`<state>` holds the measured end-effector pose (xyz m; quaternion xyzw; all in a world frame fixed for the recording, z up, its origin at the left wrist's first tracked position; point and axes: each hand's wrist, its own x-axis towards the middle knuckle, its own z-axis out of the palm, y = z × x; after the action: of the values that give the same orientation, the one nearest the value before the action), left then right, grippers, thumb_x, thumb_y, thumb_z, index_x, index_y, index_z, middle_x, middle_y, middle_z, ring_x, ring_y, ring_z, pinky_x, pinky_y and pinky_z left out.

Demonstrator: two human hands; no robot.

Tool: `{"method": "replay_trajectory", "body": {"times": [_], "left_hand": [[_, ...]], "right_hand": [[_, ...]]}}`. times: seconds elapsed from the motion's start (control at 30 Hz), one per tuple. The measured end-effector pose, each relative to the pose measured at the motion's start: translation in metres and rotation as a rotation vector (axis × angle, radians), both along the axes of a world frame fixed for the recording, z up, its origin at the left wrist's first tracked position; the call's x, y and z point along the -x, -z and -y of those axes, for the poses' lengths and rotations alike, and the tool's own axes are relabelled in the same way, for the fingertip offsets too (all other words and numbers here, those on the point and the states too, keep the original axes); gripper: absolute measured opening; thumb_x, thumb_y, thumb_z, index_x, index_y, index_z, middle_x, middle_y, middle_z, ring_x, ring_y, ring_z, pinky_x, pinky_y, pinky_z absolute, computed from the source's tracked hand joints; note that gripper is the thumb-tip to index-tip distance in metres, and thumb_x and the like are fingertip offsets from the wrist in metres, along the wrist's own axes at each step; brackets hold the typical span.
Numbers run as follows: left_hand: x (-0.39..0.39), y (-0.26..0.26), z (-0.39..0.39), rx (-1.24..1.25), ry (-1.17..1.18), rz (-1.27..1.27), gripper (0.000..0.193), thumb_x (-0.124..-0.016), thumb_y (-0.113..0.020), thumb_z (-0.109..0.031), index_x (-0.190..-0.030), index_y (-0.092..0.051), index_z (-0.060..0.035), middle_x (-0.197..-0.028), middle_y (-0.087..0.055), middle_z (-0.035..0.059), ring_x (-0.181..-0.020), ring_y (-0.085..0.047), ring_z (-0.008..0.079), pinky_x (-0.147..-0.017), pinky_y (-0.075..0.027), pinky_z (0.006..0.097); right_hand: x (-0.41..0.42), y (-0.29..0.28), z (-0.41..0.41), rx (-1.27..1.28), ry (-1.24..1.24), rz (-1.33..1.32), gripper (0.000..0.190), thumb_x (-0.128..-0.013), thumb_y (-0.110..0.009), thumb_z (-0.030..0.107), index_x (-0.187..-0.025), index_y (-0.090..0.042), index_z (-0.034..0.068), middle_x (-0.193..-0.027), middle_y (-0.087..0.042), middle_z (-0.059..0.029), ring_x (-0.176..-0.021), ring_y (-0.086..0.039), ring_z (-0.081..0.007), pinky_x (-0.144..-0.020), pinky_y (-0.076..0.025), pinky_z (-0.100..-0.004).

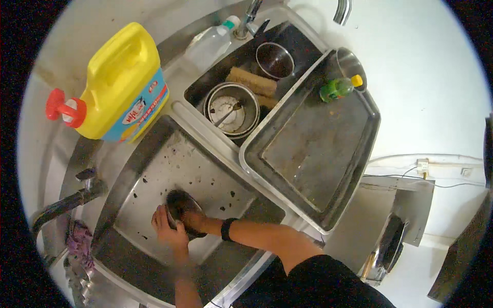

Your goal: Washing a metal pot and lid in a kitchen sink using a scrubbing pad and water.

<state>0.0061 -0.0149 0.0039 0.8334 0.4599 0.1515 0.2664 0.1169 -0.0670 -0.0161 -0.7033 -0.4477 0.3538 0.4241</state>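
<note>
In the near basin of a stainless steel sink point(154, 161), a dark round bowl point(178, 200) is tilted on its side between my hands. My left hand point(169, 231) grips its outer wall near the rim. Inside the bowl is my right hand point(194, 220), with a black band on its wrist; its fingers are hidden, so whether they hold anything does not show. Dark food scraps point(222, 208) lie scattered on the basin floor around the bowl.
A large metal tray point(308, 161) rests across the far basin, bearing a green bottle point(337, 90) and a clear container point(349, 63). That basin holds nested metal pots point(252, 109), a brown sponge point(252, 81) and a round container point(275, 59). A yellow jug point(127, 84), faucet point(57, 210) and purple cloth point(80, 242) are leftward.
</note>
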Motion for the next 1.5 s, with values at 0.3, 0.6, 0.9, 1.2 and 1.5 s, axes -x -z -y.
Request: {"method": "replay_trajectory", "body": {"times": [0.3,0.6,0.9,1.2,1.5], "left_hand": [[-0.001,0.006,0.001,-0.041,0.024,0.016,0.057,-0.073,-0.052,-0.021,-0.126,-0.054,-0.0007,-0.127,-0.055,0.0182,-0.120,-0.046,0.0378,-0.102,-0.039,0.0473],[0.011,0.007,-0.004,-0.062,0.103,0.008,0.060,-0.073,-0.054,-0.026,-0.128,-0.052,-0.0024,-0.131,-0.053,0.0159,-0.122,-0.045,0.0362,-0.103,-0.038,0.0459],[0.014,-0.004,-0.008,0.018,0.027,-0.075,0.060,-0.070,-0.056,-0.021,-0.127,-0.052,-0.0023,-0.131,-0.053,0.0161,-0.122,-0.045,0.0368,-0.103,-0.039,0.0468],[-0.007,-0.001,0.000,0.062,0.023,-0.010,0.062,-0.067,-0.058,-0.025,-0.125,-0.054,-0.0022,-0.128,-0.054,0.0173,-0.120,-0.046,0.0385,-0.101,-0.040,0.0480],[-0.009,-0.001,0.010,0.011,0.124,0.023,0.064,-0.065,-0.056,-0.023,-0.125,-0.054,-0.0015,-0.129,-0.053,0.0175,-0.119,-0.045,0.0390,-0.100,-0.040,0.0482]], "right_hand": [[0.026,0.037,0.012,-0.066,0.099,0.252,0.028,-0.079,-0.057,0.019,-0.101,-0.064,0.002,-0.101,-0.065,-0.0187,-0.091,-0.062,-0.0371,-0.082,-0.049,-0.0440],[-0.046,-0.066,-0.026,0.242,-0.568,0.242,0.043,-0.084,-0.055,0.017,-0.123,-0.050,0.000,-0.124,-0.052,-0.0247,-0.121,-0.044,-0.0406,-0.109,-0.029,-0.0433],[-0.024,-0.071,-0.024,0.370,-0.531,0.151,0.043,-0.081,-0.056,0.022,-0.120,-0.055,0.003,-0.123,-0.056,-0.0229,-0.118,-0.048,-0.0393,-0.109,-0.030,-0.0456],[0.024,0.076,0.026,0.398,-0.231,0.031,0.033,-0.078,-0.059,0.022,-0.105,-0.064,0.003,-0.105,-0.063,-0.0190,-0.099,-0.059,-0.0360,-0.089,-0.044,-0.0424],[0.014,0.139,0.036,0.107,-0.362,0.073,0.030,-0.077,-0.059,0.019,-0.101,-0.066,0.003,-0.104,-0.063,-0.0208,-0.097,-0.061,-0.0365,-0.085,-0.049,-0.0440]]}}
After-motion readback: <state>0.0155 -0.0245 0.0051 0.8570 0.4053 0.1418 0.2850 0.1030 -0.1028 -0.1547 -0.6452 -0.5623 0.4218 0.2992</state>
